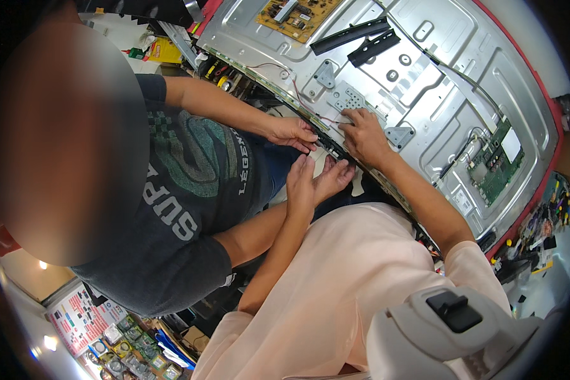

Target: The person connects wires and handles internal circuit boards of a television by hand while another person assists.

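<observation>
The large silver metal back panel of a television [449, 95] fills the upper right, at a slant. My right hand [366, 138] rests on its near edge, fingers bent and apart, beside a thin dark cable [301, 95]. Along this edge, close to my right hand, runs a narrow black strip [332, 144]. My left hand [301, 180] is raised just below the edge, fingers pointing up; its grip is partly hidden. A co-worker's two hands are close by: one hand [291, 133] at the strip, the other hand [335, 178] beside my left hand.
The panel carries a green circuit board [503, 155], a tan circuit board [291, 18] and two loose black pieces [373, 47]. A co-worker in a dark T-shirt [190, 158] stands at left. Tools and clutter [544, 218] are at the right; several packaged parts [133, 348] are at lower left.
</observation>
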Tool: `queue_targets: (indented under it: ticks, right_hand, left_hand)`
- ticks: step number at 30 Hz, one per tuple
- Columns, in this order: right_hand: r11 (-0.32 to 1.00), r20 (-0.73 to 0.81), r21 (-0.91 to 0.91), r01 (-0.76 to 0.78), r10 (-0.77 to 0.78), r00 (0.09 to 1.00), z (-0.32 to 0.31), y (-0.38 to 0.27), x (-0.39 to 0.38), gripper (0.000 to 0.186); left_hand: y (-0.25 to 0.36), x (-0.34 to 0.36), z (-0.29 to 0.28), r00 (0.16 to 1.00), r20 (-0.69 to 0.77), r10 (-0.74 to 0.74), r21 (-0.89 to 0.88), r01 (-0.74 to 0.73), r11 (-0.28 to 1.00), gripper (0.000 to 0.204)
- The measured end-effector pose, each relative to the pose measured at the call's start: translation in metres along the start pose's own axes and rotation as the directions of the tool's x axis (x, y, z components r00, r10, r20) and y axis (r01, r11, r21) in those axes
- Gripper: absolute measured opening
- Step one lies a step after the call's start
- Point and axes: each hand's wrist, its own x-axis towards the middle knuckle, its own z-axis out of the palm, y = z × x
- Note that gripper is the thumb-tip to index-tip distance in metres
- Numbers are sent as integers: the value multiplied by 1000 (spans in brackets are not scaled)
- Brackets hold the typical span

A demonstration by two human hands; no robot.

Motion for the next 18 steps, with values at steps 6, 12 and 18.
queue_targets:
  ticks: [6, 12, 18]
  right_hand:
    - [993, 174, -8, 121, -118, 978, -7, -5, -8, 33]
    - [991, 131, -104, 90, -76, 988, 1, -16, -20, 26]
    - [997, 187, -60, 57, -45, 981, -1, -14, -13, 25]
  left_hand:
    - [8, -4, 37, 862, 118, 493, 551, -470, 690, 25]
    - [19, 9, 20, 887, 165, 431, 551, -446, 705, 26]
    - [26, 13, 14, 958, 198, 206, 526, -282, 803, 27]
